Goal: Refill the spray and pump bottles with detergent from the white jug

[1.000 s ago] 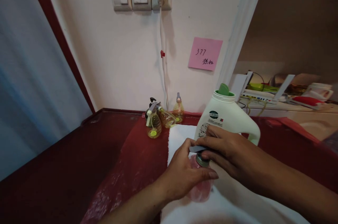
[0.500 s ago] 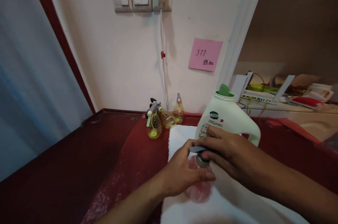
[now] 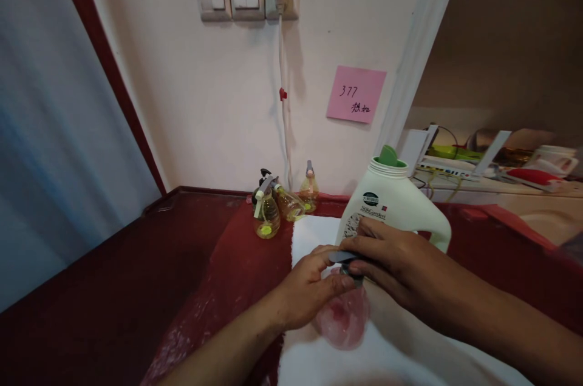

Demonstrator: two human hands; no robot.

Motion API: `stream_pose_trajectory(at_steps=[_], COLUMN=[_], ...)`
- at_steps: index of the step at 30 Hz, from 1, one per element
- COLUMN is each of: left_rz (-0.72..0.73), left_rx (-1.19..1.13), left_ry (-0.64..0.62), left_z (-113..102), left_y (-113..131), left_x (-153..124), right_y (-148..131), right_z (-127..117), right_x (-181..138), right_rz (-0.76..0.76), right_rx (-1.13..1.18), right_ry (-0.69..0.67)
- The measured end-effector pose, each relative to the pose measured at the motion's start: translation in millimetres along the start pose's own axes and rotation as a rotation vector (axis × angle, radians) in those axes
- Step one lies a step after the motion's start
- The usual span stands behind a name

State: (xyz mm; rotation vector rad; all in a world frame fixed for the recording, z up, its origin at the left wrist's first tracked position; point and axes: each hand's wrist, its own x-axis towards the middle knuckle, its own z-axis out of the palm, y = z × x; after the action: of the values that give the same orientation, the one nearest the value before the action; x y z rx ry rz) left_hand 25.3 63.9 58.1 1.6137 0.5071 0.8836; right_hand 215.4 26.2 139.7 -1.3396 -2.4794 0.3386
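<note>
Left hand [image 3: 310, 289] and right hand [image 3: 394, 255] both on the rounded, clear pink plastic bottle [image 3: 344, 322], near middle of scene. Bottle is on the white cloth [image 3: 310, 358], neck up.

Left fingers part-curled round the bottle's neck, thumb across its near side, just below the flat grey spray head [image 3: 342, 257]. Some left fingertips hidden; can't tell how tight the grip is. Right fingers bent close together, pinching the spray head from the right and above; tips partly hidden.

Pale green plastic jug [image 3: 401, 201] is just beyond the right hand, handle to the right, dark green spout [image 3: 388, 156] showing in its uncapped neck. Right hand covers part of its front; can't tell if they touch.

Far left of the cloth, three clear yellow spray bottles in a cluster: near one [image 3: 266, 221] upright, middle one [image 3: 290, 204] tilted, far one [image 3: 309, 190] upright by the wall. Dark bottle with a black pump top [image 3: 265, 175] behind the near one, mostly blocked.

All on a dark red worktop [image 3: 132, 258], part-covered by crinkled red plastic film [image 3: 204, 307]. Handwritten pink paper note [image 3: 356, 94] on the wall above.
</note>
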Motion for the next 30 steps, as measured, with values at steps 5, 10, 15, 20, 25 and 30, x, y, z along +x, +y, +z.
stream_pose_trajectory(at_steps=[5, 10, 15, 20, 25, 30], left_rz=[-0.062, -0.053, -0.007, -0.034, -0.096, -0.054], left_rx=[-0.134, -0.174, -0.041, 0.067, -0.021, -0.085], left_ry=[0.092, 0.149, 0.025, 0.002, 0.110, 0.074], left_z=[15, 19, 2, -1, 14, 9], left_y=[5, 2, -4, 5, 14, 4], left_x=[0, 2, 2, 1, 1, 3], right_y=[0, 0, 0, 1, 2, 2], right_z=[0, 0, 0, 1, 1, 1], right_x=[1, 2, 0, -1, 0, 0], right_rz=[-0.010, -0.009, -0.001, -0.004, -0.009, -0.004], right_rx=[0.005, 0.004, 0.008, 0.003, 0.010, 0.001], right_ry=[0.015, 0.014, -0.005, 0.010, 0.020, 0.009])
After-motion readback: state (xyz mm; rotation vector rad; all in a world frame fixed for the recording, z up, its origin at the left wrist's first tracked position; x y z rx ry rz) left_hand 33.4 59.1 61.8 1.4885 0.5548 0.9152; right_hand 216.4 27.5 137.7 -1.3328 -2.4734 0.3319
